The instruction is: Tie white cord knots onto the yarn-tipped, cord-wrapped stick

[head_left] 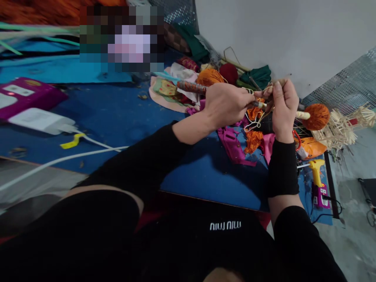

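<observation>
My left hand (226,102) is closed round a stick (190,87) whose left end is wrapped in orange-brown material. A paler, cream stretch of the stick shows between my hands and again to the right, in line with an orange ball (316,116); whether they are joined I cannot tell. My right hand (284,107) is raised over the stick, thumb and fingers pinching a thin tan string (268,89). Loose pale string (256,125) loops below my hands. Under them lie magenta cloth strips (233,147) and crumpled orange material (253,141).
Behind my hands are a larger orange ball (210,77), a dark red ball (228,73) and green cloth (257,76). A yellow glue gun (316,170) lies right, near a bundle of pale sticks (337,127). A white charger (42,120) and its cable lie left, beside a purple power strip (29,94).
</observation>
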Demonstrator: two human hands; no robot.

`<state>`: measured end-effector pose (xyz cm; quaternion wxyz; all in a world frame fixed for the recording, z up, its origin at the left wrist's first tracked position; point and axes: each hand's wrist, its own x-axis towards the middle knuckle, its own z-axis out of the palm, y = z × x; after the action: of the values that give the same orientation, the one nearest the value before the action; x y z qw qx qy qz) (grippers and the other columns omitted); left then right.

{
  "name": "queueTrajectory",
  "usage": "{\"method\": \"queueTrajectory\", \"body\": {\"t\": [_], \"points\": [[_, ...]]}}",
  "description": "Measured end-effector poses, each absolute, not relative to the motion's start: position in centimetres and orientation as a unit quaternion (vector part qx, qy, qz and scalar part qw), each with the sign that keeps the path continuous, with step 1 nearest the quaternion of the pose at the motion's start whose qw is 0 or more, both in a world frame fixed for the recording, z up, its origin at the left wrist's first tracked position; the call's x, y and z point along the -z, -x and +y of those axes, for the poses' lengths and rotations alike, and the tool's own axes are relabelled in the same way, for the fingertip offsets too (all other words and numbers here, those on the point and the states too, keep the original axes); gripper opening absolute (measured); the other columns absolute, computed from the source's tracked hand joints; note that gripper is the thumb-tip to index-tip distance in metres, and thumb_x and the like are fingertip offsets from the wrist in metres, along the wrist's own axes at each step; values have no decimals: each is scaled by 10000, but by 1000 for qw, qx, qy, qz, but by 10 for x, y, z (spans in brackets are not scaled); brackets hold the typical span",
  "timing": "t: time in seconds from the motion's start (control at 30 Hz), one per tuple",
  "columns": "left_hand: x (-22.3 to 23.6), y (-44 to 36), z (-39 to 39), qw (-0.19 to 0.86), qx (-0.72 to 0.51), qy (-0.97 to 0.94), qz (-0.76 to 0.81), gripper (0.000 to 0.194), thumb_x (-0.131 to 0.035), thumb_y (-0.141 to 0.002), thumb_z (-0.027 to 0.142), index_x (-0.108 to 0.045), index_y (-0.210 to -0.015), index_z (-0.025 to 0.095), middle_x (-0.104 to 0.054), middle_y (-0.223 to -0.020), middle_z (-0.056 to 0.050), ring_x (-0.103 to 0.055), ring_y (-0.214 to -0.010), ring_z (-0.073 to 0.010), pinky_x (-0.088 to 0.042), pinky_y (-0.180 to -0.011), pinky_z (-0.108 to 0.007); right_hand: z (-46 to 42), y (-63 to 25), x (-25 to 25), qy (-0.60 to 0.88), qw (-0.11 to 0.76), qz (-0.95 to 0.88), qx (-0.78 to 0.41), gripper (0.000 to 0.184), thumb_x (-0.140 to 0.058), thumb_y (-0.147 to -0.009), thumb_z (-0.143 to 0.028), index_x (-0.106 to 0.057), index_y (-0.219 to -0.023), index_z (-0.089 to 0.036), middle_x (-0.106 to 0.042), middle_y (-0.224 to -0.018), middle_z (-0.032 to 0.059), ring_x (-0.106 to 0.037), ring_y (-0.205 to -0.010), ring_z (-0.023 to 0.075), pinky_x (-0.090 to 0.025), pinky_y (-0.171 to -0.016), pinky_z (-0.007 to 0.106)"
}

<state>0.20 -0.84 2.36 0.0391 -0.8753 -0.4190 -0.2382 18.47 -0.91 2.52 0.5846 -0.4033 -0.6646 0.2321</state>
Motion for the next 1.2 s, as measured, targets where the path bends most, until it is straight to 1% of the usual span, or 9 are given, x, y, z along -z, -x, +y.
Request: {"method": "queueTrajectory", "body": {"t": [0.2,0.3,0.43,0.57,0.67,0.8,0.97,1.07,1.2], "points": [[-11,-3,3,78,267,890,-361,492,-310,-1119,406,-763,-1261,277,-809,-1000,-111,-658,-830,-270,-326,-648,-409,-5,-188,-23,395,599,-663,-214,560,-586,-902,-830,-507,-825,-281,-602,-773,-23,-682,-831,150,-651,-787,338],[-8,-3,6,94,284,898,-323,603,-195,-1144,371,-782,-1242,272,-809,-1022,-105,-669,-846,-276,-294,-642,-410,-6,-190,-24,409,591,-659,-220,576,-574,-895,-845,-517,-832,-276,-610,-785,-15,-707,-887,169,-658,-794,351],[-6,-3,7,91,286,904,-304,633,-163,-1147,372,-759,-1328,261,-805,-1024,-116,-662,-850,-286,-304,-656,-411,-8,-191,-25,429,568,-674,-197,561,-504,-956,-817,-516,-848,-266,-612,-813,-14,-704,-948,162,-654,-856,357],[-1,-3,11,66,319,899,-291,582,-218,-1149,376,-787,-1230,288,-801,-1045,-103,-642,-840,-268,-334,-684,-406,-7,-189,-23,434,574,-665,-198,571,-504,-957,-815,-509,-834,-258,-611,-793,-27,-671,-839,124,-650,-775,307],[2,-4,14,79,321,899,-286,589,-224,-1144,359,-801,-1200,256,-792,-1007,-114,-654,-840,-273,-329,-671,-402,-8,-187,-23,456,569,-651,-211,565,-523,-949,-815,-537,-839,-261,-634,-825,-10,-707,-879,148,-632,-715,292],[0,1,17,108,308,896,-300,541,-288,-1105,285,-814,-1219,227,-792,-1006,-113,-696,-854,-283,-333,-652,-394,-15,-194,-35,483,562,-632,-226,497,-609,-935,-761,-587,-860,-270,-641,-837,3,-691,-816,150,-532,-606,264],[-17,23,25,54,331,870,-361,404,-483,-1035,363,-823,-1247,308,-815,-1031,-73,-663,-799,-241,-380,-661,-413,-41,-237,-67,486,598,-601,-211,255,-782,-875,-446,-627,-827,-250,-562,-690,-35,-370,-493,77,-289,-446,264],[-31,42,27,32,341,846,-409,437,-478,-1014,399,-823,-1261,297,-831,-1097,-53,-709,-921,-251,-368,-687,-432,-52,-273,-78,490,625,-580,-182,156,-807,-760,-285,-680,-814,-212,-575,-655,-32,-309,-444,57,-145,-415,270],[-42,63,28,-31,363,828,-425,436,-540,-954,369,-815,-1278,274,-840,-1159,-26,-706,-981,-236,-404,-748,-407,-47,-319,-71,504,679,-505,-170,163,-794,-695,-321,-705,-805,-239,-609,-686,-18,-260,-470,66,-97,-437,291]]}}
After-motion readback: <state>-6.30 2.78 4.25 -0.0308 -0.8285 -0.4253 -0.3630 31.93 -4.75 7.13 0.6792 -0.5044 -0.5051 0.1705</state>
